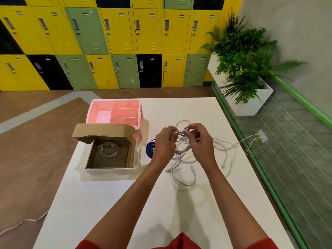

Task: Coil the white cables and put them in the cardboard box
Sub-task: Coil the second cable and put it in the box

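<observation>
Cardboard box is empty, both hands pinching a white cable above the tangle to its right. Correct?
No. The head view shows the cardboard box is not empty: one coiled cable already lies in it. The rest stands: left hand and right hand pinch a white cable above the tangle to the box's right.

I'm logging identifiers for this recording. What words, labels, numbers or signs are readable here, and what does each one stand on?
No text reads for certain.
Blue round sticker on the table: green ring logo, white characters too small, partly hidden by the left hand.
Locker label plates: too small to read.
Cardboard box, white cables: no print seen.
</observation>
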A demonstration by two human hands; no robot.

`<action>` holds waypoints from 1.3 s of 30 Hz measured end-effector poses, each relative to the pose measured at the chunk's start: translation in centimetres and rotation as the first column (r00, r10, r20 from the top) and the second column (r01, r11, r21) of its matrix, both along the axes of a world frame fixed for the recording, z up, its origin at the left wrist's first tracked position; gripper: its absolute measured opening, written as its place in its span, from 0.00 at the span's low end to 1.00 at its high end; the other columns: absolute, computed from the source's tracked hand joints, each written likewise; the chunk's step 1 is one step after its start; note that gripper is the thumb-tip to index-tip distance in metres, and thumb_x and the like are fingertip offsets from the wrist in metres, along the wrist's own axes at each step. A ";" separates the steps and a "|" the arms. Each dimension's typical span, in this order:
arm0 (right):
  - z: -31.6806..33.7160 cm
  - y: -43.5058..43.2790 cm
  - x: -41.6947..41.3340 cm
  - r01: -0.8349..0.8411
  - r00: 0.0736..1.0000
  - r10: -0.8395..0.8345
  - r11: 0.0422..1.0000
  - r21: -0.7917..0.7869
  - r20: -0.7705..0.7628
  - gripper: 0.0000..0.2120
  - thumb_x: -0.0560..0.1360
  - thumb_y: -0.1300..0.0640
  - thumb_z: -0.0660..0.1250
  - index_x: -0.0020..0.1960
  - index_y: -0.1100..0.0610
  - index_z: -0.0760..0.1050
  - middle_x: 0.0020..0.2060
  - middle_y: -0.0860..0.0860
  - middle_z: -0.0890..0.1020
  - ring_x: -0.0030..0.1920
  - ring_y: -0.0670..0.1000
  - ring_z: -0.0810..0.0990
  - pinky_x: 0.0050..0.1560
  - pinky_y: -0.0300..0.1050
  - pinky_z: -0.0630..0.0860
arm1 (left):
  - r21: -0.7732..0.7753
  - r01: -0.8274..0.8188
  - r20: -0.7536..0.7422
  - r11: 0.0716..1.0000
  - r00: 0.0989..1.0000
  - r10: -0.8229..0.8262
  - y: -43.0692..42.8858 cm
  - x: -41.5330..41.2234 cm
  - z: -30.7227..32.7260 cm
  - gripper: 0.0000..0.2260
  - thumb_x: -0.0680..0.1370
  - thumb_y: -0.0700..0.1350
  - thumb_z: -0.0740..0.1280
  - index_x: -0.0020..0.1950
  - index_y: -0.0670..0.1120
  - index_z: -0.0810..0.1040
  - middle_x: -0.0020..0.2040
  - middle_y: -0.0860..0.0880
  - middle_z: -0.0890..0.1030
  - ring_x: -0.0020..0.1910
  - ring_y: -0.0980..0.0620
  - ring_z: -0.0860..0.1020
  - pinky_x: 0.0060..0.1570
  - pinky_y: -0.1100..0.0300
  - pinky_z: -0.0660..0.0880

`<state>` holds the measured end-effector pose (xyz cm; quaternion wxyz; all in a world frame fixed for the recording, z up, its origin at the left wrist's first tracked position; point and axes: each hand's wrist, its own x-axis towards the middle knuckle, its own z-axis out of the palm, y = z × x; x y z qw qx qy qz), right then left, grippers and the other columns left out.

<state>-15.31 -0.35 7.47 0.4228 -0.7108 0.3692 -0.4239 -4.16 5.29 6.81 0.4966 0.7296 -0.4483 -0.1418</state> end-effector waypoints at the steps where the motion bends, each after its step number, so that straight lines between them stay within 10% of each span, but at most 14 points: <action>1: -0.1 -0.1 -0.1 -0.003 1.000 0.003 0.997 0.074 0.000 0.01 0.76 0.60 0.68 0.47 0.57 0.77 0.38 0.46 0.79 0.35 0.41 0.75 0.36 0.33 0.70 | -0.006 0.007 0.047 1.000 0.999 -0.007 0.0 0.1 -0.1 0.06 0.80 0.35 0.61 0.48 0.38 0.77 0.42 0.43 0.79 0.37 0.51 0.76 0.37 0.67 0.71; 5: -0.3 -0.8 -0.6 -0.098 0.994 0.109 0.933 0.347 -0.011 0.03 0.76 0.57 0.69 0.49 0.56 0.78 0.37 0.50 0.80 0.36 0.45 0.79 0.45 0.49 0.79 | 0.024 0.036 0.095 0.999 0.995 -0.038 0.0 0.8 -0.8 0.05 0.79 0.34 0.62 0.48 0.37 0.77 0.42 0.42 0.79 0.35 0.53 0.74 0.35 0.73 0.68; 11: -0.4 -0.9 -0.8 -0.187 0.975 0.218 0.912 0.364 -0.045 0.08 0.80 0.57 0.63 0.58 0.55 0.77 0.48 0.51 0.83 0.45 0.48 0.83 0.48 0.44 0.79 | -0.026 0.092 -0.013 0.995 0.996 -0.093 0.4 1.6 -0.8 0.04 0.79 0.37 0.64 0.51 0.39 0.79 0.45 0.47 0.81 0.38 0.59 0.78 0.39 0.72 0.73; 21: -2.1 -0.2 -0.4 -0.068 0.995 0.035 0.914 0.399 0.088 0.04 0.78 0.59 0.66 0.51 0.53 0.79 0.47 0.51 0.83 0.47 0.53 0.82 0.48 0.44 0.77 | 0.030 0.167 -0.660 0.985 0.743 -0.106 2.2 2.3 -2.1 0.12 0.79 0.42 0.66 0.59 0.37 0.74 0.48 0.40 0.80 0.43 0.48 0.80 0.44 0.62 0.80; 39: -7.6 3.6 5.7 -0.034 0.974 0.167 0.778 0.627 -0.154 0.09 0.73 0.72 0.67 0.50 0.60 0.76 0.40 0.54 0.78 0.39 0.53 0.79 0.46 0.50 0.81 | 0.255 0.166 -0.619 0.953 0.784 0.029 8.4 9.2 -5.9 0.13 0.74 0.33 0.70 0.58 0.37 0.76 0.46 0.42 0.80 0.45 0.48 0.79 0.42 0.64 0.77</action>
